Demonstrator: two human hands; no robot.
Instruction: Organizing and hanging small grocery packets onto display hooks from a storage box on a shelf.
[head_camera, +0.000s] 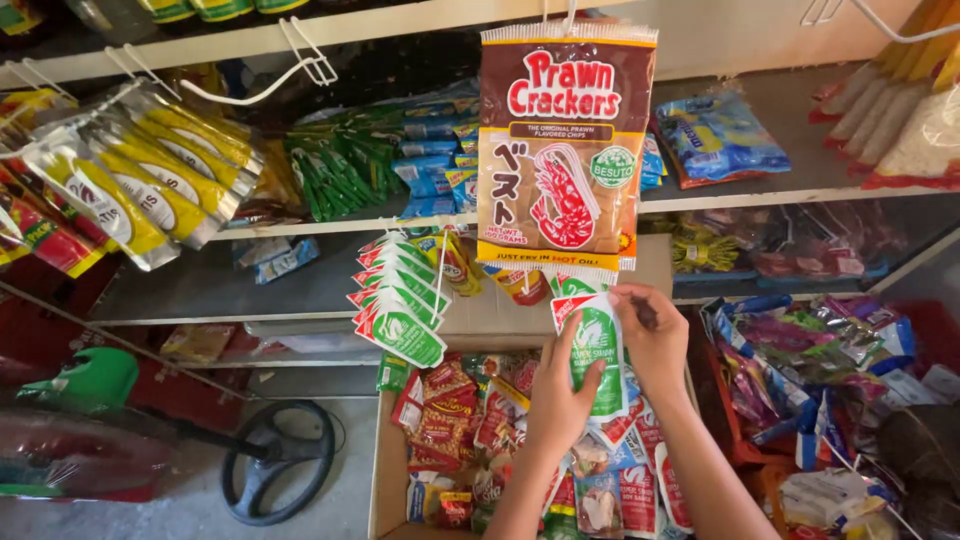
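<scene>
Two hands, the left hand (560, 395) and the right hand (652, 335), pinch one green-and-white sachet (596, 350) under the big brown cracker bag (565, 145), while a green bunch (400, 295) already hangs and many packets wait in the cardboard box (388, 480).

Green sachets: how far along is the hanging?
Done: a row of green sachets hangs from the shelf. In hand: left hand and right hand hold another green sachet strip below the cracker bag. Left: the cardboard box holds many packets.
</scene>
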